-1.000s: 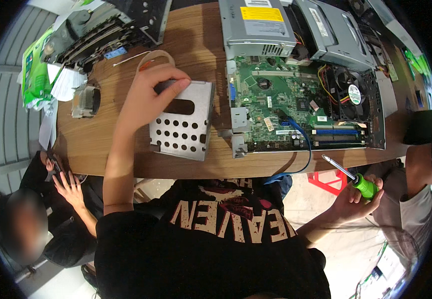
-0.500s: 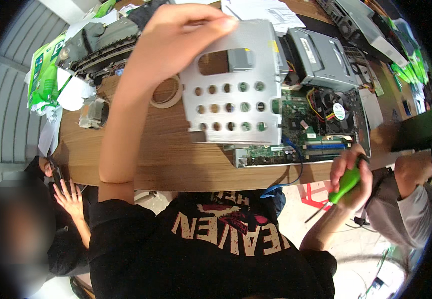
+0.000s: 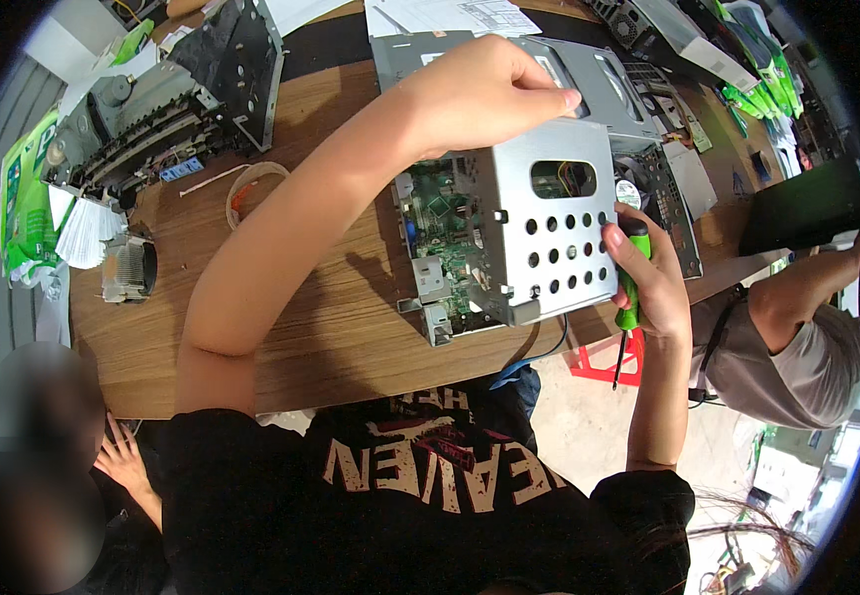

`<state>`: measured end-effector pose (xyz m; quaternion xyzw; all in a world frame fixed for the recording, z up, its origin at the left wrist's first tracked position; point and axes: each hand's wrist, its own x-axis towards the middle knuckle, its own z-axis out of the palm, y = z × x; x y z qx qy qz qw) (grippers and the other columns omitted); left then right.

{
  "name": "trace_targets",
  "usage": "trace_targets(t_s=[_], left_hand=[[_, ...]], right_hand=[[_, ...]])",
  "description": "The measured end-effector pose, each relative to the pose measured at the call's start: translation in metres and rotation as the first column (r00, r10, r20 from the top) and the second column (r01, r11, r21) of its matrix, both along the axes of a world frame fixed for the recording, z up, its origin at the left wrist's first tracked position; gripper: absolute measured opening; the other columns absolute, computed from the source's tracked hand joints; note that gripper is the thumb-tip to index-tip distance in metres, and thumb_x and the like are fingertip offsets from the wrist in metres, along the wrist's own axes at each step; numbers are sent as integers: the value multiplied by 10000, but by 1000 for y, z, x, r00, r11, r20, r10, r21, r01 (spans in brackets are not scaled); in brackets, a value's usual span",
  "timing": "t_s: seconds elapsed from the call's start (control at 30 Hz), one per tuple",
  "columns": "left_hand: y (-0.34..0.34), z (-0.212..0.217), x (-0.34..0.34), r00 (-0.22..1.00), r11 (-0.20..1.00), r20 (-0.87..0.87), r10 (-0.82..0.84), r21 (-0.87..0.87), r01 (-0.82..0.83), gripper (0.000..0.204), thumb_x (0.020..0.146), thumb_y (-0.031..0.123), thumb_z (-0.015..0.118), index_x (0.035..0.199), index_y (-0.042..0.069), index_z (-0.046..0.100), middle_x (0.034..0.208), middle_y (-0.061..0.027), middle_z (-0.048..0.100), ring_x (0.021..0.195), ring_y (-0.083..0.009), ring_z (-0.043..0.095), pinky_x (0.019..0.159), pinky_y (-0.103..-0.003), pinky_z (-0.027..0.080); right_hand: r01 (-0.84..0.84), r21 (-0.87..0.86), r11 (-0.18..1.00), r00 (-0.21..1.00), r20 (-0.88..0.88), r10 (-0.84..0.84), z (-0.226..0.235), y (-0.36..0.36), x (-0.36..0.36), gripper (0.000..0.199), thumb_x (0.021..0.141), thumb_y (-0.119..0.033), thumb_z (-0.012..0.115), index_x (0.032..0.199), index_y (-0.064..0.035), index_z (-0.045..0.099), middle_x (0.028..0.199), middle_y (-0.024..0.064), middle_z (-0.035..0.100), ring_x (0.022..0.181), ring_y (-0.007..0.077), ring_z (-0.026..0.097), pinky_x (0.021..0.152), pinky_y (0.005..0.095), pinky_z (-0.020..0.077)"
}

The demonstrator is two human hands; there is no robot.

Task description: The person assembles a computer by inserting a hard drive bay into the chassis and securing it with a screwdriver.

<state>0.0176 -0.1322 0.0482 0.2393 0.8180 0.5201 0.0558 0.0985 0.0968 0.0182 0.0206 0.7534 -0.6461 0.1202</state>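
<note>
A silver metal drive bracket [image 3: 519,188], with rows of round holes and one rounded opening, stands tilted over the green circuit board [image 3: 440,203] of an opened computer. My left hand [image 3: 499,94] pinches its upper edge between thumb and fingers. At the bracket's right side, my right hand [image 3: 653,273] is closed around a green screwdriver [image 3: 629,302], its blade pointing down. The thumb of that hand presses against the bracket's edge. Behind the bracket, part of a fan [image 3: 627,194] shows. Whether the bracket touches the board is hidden.
A grey drive unit [image 3: 609,89] lies behind the bracket. Leftward on the wooden table [image 3: 331,347] are a tape roll [image 3: 236,198], a heat sink [image 3: 127,270] and a dismantled metal chassis [image 3: 259,84]. People sit at both sides; a red stool [image 3: 599,369] stands below.
The bracket has moved rightward and lower over the board and turned somewhat. My right hand, with the screwdriver, has risen from below the table edge to the bracket's side. The view has shifted.
</note>
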Motion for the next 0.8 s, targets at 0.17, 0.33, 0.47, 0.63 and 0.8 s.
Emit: trace_targets(t_s=[0.17, 0.33, 0.47, 0.63, 0.8], left_hand=[[-18, -22, -3, 978, 963, 168, -127, 256, 81, 352, 930, 311, 438, 1088, 36, 590, 924, -103, 633, 861, -127, 585, 761, -246, 455], [-50, -31, 6, 989, 959, -130, 64, 281, -25, 324, 920, 286, 453, 1038, 27, 608, 927, -91, 639, 827, -128, 577, 710, -246, 455], [-84, -44, 32, 982, 961, -88, 170, 233, -146, 271, 916, 229, 455, 961, 19, 622, 819, -60, 622, 745, -101, 567, 665, -232, 462], [-89, -73, 67, 967, 947, 163, 197, 222, -231, 234, 924, 168, 446, 926, 0, 609, 715, -32, 583, 624, -82, 536, 563, -204, 443], [-88, -93, 76, 926, 923, 310, 216, 244, -297, 201, 919, 145, 469, 934, -11, 595, 722, -42, 586, 643, -98, 573, 580, -218, 480]], right_hand=[[-29, -102, 994, 993, 108, 40, -4, 0, -3, 552, 798, -293, 652, 1150, 87, 462, 686, 34, 559, 402, 45, 449, 340, 168, 333], [27, 68, 997, 999, 20, -28, -2, -3, 0, 549, 801, -283, 652, 1154, 93, 465, 726, 47, 582, 429, 38, 465, 354, 174, 335], [-47, 240, 970, 995, -74, 67, 0, -7, -4, 522, 796, -286, 663, 1128, 82, 498, 726, 42, 587, 433, 37, 461, 366, 168, 335], [-156, 320, 934, 988, 56, 146, 8, -21, -11, 530, 801, -288, 659, 1136, 84, 488, 714, 59, 599, 431, 44, 465, 364, 170, 341], [-192, 363, 912, 981, 40, 190, 2, -38, -15, 485, 809, -267, 649, 1132, 66, 505, 729, 47, 585, 446, 40, 464, 371, 166, 336]])
